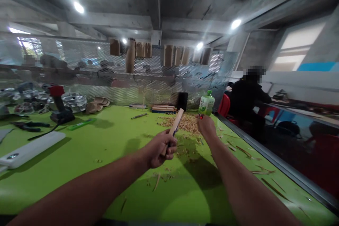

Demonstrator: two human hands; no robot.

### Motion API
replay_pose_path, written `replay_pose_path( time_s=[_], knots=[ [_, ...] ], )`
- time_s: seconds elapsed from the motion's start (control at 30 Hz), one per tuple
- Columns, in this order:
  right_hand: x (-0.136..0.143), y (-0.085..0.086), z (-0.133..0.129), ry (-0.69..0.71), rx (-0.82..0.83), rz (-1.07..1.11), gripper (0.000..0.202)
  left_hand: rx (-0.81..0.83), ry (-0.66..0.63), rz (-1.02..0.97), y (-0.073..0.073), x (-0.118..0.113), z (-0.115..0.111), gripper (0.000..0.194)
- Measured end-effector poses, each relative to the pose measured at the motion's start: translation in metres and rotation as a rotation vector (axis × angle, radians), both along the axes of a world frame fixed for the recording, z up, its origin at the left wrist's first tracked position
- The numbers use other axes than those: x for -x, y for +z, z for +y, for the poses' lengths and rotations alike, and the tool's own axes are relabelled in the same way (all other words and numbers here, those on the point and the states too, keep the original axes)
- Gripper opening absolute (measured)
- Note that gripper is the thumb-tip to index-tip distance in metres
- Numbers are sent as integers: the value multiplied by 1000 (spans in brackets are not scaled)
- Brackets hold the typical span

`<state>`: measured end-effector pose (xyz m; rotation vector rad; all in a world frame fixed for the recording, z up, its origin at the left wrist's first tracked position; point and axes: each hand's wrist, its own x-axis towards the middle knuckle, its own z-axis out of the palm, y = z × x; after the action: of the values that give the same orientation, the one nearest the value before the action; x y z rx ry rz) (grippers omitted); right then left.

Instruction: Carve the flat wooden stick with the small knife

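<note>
My left hand [162, 149] is closed around a flat, pale wooden strip [177, 122], which points up and away over the green table. A thin dark-blue thing [174, 132] lies along the strip in the same grip; its kind is unclear. Farther out, my right hand [206, 127] reaches over the edge of a heap of wood shavings [182, 123]. Its fingers are closed at a small red object [201, 116], mostly hidden and too small to name. Just behind that hand stands a green-capped plastic bottle [207, 103].
On the green table [106, 169] lie a red cordless drill [59, 104], pliers [30, 126], a green cutter [81, 124], a white bar [37, 148] and a pen-like tool [139, 116]. A black phone [182, 101] stands behind the shavings. Another person [249, 95] sits at right.
</note>
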<state>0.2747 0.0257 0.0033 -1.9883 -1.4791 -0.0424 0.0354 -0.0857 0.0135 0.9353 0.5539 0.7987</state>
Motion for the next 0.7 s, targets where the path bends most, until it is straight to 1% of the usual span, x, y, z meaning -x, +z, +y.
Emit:
replay_pose_path(
  time_s=[0.1, 0.2, 0.3, 0.43, 0.53, 0.7],
  knots=[
    [26, -3, -5, 96, -23, 75, 36, -28, 84, 9, -7, 3, 19, 49],
    [49, -5, -14, 171, -18, 57, 35, -58, 144, 86, -11, 3, 28, 42],
    [64, -4, -26, 265, -15, -87, 32, -64, 178, 108, -10, 4, 31, 37],
    [80, -1, -42, 372, 31, -330, 29, -71, 178, 113, -9, 5, 35, 36],
    [89, 2, -50, 404, 67, -410, 27, -110, 194, 161, -12, 4, 38, 31],
    [93, 5, -52, 358, 120, -454, 24, -200, 304, 333, -14, 0, 40, 25]
  ],
)
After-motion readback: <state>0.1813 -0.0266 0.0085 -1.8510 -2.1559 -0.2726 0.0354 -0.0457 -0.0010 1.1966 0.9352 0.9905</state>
